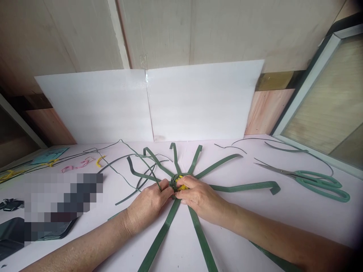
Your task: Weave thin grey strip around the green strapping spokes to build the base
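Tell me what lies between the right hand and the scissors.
In the head view, one flat dark green strip runs from the right hand toward the scissors, its folded tip stopping short of them.

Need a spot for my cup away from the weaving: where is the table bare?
Barest: the table between the scissors and the right forearm. A smaller patch lies behind the long bent strip, before the scissors' tips. Crowded: the green strips fanning from under the left hand and right hand, and the loose wires at left.
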The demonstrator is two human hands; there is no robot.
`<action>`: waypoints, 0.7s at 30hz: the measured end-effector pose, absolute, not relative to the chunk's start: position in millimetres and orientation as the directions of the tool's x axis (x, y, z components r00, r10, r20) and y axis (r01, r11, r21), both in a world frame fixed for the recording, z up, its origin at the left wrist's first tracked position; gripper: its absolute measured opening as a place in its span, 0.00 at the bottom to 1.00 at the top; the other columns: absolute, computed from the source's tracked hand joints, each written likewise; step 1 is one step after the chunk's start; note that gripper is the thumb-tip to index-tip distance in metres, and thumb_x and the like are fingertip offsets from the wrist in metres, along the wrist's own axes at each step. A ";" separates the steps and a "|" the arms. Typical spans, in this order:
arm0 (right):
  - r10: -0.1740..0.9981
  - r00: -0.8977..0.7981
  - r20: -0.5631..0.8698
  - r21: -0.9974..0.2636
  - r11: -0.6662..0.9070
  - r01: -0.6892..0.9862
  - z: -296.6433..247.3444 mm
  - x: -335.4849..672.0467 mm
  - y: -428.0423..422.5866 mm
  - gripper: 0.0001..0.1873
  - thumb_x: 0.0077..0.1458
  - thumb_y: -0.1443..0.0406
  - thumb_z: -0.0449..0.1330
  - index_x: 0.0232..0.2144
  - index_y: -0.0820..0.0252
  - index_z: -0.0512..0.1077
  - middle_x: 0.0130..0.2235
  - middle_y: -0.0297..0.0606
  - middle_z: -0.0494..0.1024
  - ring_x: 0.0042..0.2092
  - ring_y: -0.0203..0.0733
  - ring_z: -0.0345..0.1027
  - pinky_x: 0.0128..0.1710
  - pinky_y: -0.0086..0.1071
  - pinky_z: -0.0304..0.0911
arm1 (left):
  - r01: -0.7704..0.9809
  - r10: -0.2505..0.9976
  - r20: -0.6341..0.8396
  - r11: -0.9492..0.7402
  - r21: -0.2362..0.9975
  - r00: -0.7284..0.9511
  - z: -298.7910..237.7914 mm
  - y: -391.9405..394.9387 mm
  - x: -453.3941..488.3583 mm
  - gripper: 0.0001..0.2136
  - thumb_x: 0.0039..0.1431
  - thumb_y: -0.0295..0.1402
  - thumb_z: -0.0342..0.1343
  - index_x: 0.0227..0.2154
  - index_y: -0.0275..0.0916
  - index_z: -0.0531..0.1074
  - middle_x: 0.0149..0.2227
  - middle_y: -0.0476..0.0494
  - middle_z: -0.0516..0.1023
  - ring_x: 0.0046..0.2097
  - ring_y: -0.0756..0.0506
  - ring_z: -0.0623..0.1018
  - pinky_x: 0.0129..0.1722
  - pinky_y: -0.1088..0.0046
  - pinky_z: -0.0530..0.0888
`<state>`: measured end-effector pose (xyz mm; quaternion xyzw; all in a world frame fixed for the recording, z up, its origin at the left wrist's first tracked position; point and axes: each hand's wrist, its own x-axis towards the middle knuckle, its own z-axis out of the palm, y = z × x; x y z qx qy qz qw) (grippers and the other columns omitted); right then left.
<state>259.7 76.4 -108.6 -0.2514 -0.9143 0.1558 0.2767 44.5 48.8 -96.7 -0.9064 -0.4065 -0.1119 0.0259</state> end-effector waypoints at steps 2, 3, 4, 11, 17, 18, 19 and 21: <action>0.531 -0.725 0.438 -0.412 0.836 0.364 -109.6 260.6 77.1 0.12 0.57 0.77 0.56 0.36 0.58 0.75 0.43 0.38 0.69 0.45 0.40 0.62 0.46 0.33 0.64 | 0.728 0.720 0.193 -0.685 0.037 0.667 -95.2 51.5 42.9 0.06 0.65 0.23 0.45 0.36 0.38 0.66 0.36 0.47 0.66 0.29 0.51 0.68 0.27 0.75 0.66; 0.519 -0.732 0.442 -0.398 0.845 0.358 -110.0 261.3 77.5 0.13 0.58 0.76 0.55 0.37 0.58 0.75 0.43 0.38 0.68 0.44 0.40 0.62 0.45 0.32 0.64 | 0.721 0.711 0.181 -0.693 0.018 0.679 -93.9 52.6 42.3 0.06 0.65 0.23 0.45 0.36 0.37 0.66 0.36 0.47 0.66 0.28 0.51 0.68 0.26 0.75 0.66; 0.500 -0.740 0.449 -0.376 0.857 0.352 -110.4 262.1 78.0 0.13 0.59 0.76 0.54 0.38 0.59 0.75 0.43 0.39 0.68 0.43 0.39 0.62 0.45 0.32 0.64 | 0.715 0.704 0.170 -0.699 -0.006 0.689 -92.3 53.4 42.0 0.06 0.66 0.24 0.44 0.37 0.37 0.65 0.36 0.47 0.66 0.27 0.51 0.67 0.25 0.75 0.65; 0.267 -0.805 0.530 -0.057 0.958 0.280 -108.3 266.4 80.8 0.20 0.62 0.78 0.45 0.48 0.62 0.72 0.39 0.42 0.70 0.42 0.41 0.62 0.50 0.39 0.62 | 0.722 0.701 0.195 -0.689 -0.059 0.686 -86.9 56.0 42.3 0.05 0.66 0.25 0.43 0.36 0.37 0.63 0.31 0.50 0.66 0.23 0.52 0.64 0.21 0.75 0.59; 0.224 -0.870 0.439 0.129 0.943 0.308 -97.6 261.2 78.1 0.14 0.63 0.75 0.49 0.46 0.63 0.72 0.36 0.39 0.70 0.41 0.42 0.60 0.42 0.35 0.63 | 0.683 0.703 0.190 -0.711 0.169 0.685 -91.5 63.6 35.9 0.09 0.59 0.19 0.46 0.37 0.39 0.63 0.35 0.50 0.68 0.27 0.53 0.69 0.26 0.77 0.65; 0.241 -0.873 0.425 0.124 0.939 0.320 -96.4 260.6 77.5 0.14 0.62 0.76 0.50 0.45 0.63 0.72 0.36 0.39 0.69 0.40 0.42 0.60 0.41 0.35 0.63 | 0.665 0.702 0.192 -0.711 0.227 0.685 -89.6 64.1 34.9 0.09 0.59 0.19 0.46 0.38 0.39 0.63 0.36 0.49 0.68 0.29 0.53 0.70 0.28 0.77 0.66; 0.259 -0.875 0.410 0.117 0.936 0.332 -95.5 260.1 77.0 0.14 0.62 0.76 0.50 0.43 0.63 0.72 0.36 0.39 0.69 0.40 0.42 0.59 0.40 0.35 0.62 | 0.650 0.705 0.191 -0.706 0.281 0.683 -86.4 64.1 33.9 0.10 0.59 0.20 0.46 0.39 0.39 0.63 0.37 0.49 0.69 0.30 0.52 0.71 0.29 0.77 0.67; 0.285 -0.879 0.383 0.109 0.931 0.349 -94.3 259.9 76.3 0.13 0.60 0.76 0.51 0.41 0.62 0.72 0.37 0.40 0.69 0.40 0.42 0.59 0.39 0.34 0.61 | 0.637 0.715 0.157 -0.684 0.355 0.681 -77.2 62.6 32.1 0.10 0.60 0.21 0.47 0.43 0.40 0.64 0.40 0.47 0.70 0.31 0.52 0.72 0.31 0.77 0.68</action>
